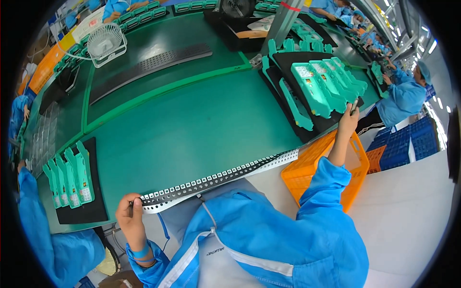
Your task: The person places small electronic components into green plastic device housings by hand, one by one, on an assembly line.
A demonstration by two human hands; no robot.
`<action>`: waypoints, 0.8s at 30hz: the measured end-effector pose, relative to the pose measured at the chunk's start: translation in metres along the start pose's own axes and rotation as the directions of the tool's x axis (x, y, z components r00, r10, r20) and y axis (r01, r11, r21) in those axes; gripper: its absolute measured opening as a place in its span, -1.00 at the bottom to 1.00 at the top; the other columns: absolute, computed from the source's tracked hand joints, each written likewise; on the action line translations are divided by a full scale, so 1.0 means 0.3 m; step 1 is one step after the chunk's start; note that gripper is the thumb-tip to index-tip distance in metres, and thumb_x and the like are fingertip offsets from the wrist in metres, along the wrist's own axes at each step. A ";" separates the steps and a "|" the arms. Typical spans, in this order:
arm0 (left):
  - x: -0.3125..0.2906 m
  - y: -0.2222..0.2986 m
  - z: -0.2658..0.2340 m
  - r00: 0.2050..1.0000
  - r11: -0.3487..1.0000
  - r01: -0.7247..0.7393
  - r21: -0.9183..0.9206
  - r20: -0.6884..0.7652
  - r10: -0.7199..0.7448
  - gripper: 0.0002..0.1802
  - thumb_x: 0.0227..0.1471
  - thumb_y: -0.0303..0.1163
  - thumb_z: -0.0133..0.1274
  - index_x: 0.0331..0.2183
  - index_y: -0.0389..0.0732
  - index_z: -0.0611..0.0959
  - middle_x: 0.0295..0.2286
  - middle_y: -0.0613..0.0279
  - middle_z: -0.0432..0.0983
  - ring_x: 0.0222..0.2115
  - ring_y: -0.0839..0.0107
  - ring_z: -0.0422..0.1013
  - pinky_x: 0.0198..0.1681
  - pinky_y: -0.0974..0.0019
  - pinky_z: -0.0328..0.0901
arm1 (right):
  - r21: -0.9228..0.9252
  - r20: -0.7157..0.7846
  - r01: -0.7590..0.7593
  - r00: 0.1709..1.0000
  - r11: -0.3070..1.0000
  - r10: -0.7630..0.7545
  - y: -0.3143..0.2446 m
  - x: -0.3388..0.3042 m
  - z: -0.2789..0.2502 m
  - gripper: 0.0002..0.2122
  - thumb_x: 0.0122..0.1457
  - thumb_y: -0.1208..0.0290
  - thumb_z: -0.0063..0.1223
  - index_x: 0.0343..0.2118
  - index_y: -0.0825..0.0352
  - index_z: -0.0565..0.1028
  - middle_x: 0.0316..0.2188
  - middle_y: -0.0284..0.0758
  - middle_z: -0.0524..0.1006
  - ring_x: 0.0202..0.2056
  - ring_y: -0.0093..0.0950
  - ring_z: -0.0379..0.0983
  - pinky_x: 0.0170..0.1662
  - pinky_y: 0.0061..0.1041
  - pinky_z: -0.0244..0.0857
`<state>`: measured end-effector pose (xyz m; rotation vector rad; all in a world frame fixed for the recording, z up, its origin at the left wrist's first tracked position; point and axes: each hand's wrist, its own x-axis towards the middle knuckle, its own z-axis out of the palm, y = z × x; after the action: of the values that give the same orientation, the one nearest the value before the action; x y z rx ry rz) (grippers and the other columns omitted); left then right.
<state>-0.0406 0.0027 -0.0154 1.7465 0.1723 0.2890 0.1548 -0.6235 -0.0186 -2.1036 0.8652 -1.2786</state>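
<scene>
My left hand (130,216) pinches the left end of a long perforated strip (211,181), black with rows of holes and white square tabs along it. This strip lies along the near edge of the table, a white perforated band showing beneath it. My right hand (349,120) is raised at the right, its fingers closed around a slim dark tool (354,106) whose kind is too small to make out. Just beyond the tool, several green plastic housings (329,84) with white panels lie in a row on a black pad (283,62).
More green housings (71,175) lie on a black mat (98,211) at the left. A white fan (105,43) and a long dark perforated bar (153,65) are farther back. An orange crate (355,158) stands below the right edge. Co-workers sit left and stand right (406,96).
</scene>
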 end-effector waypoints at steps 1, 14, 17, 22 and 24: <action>-0.013 0.011 -0.019 1.000 1.000 0.001 0.015 -0.027 -0.001 -0.92 0.25 -0.52 0.00 -0.25 -0.32 0.58 -0.39 0.38 0.45 -0.35 0.64 0.33 -0.26 0.52 0.21 | -0.119 0.017 0.053 0.999 0.991 -0.051 0.071 0.010 0.039 -0.39 0.31 -0.09 -0.10 0.12 0.44 0.44 0.00 0.06 0.53 0.04 -0.05 0.47 0.09 -0.24 0.30; 0.025 0.022 -0.392 0.848 0.913 -0.187 0.363 -0.410 0.337 -0.93 0.23 -0.52 0.00 -0.28 -0.30 0.56 -0.35 0.32 0.48 -0.32 0.58 0.32 -0.22 0.52 0.20 | 0.617 0.787 -0.408 0.303 0.673 -0.538 -0.738 -0.582 -0.137 -0.53 0.35 0.17 -0.02 0.12 0.49 0.40 -0.09 -0.22 0.59 -0.66 -0.83 0.09 -0.61 -0.80 -0.09; 0.075 -0.089 -0.652 0.771 0.871 -0.083 0.484 -0.522 0.364 -0.93 0.22 -0.53 -0.01 -0.26 -0.29 0.57 -0.20 0.15 0.53 -0.14 0.37 0.39 -0.04 0.38 0.26 | 0.195 0.832 -0.580 -0.330 0.791 -0.446 -1.027 -0.924 -0.076 -0.52 0.37 0.16 -0.06 0.18 0.47 0.35 0.07 -0.16 0.52 -0.69 -0.78 0.05 -0.65 -0.76 -0.10; 0.252 -0.366 -1.122 0.729 0.856 0.023 0.516 -0.595 0.339 -0.90 0.20 -0.55 -0.03 -0.27 -0.29 0.58 -0.05 -0.08 0.54 0.05 0.10 0.37 0.11 0.22 0.23 | -0.135 0.688 -0.564 -0.645 0.814 -0.333 -1.290 -1.347 0.018 -0.40 0.33 0.27 0.03 0.29 0.52 0.13 0.00 -0.20 0.53 -0.65 -0.70 0.08 -0.59 -0.66 -0.03; 0.215 -0.452 -1.378 0.779 0.876 0.125 0.465 -0.593 0.203 -0.83 0.22 -0.55 -0.11 -0.25 -0.28 0.60 -0.01 -0.13 0.51 0.08 0.08 0.34 0.13 0.22 0.21 | -0.139 0.665 -0.596 -0.648 0.791 -0.371 -1.370 -1.478 0.000 -0.37 0.31 0.28 0.05 0.30 0.54 0.09 -0.16 -0.28 0.49 -0.64 -0.70 0.09 -0.57 -0.65 -0.04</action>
<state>-0.0915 0.4363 -0.0699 2.0908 0.7547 0.9361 0.1026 -0.0226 0.0222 -1.2258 -0.2793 1.1316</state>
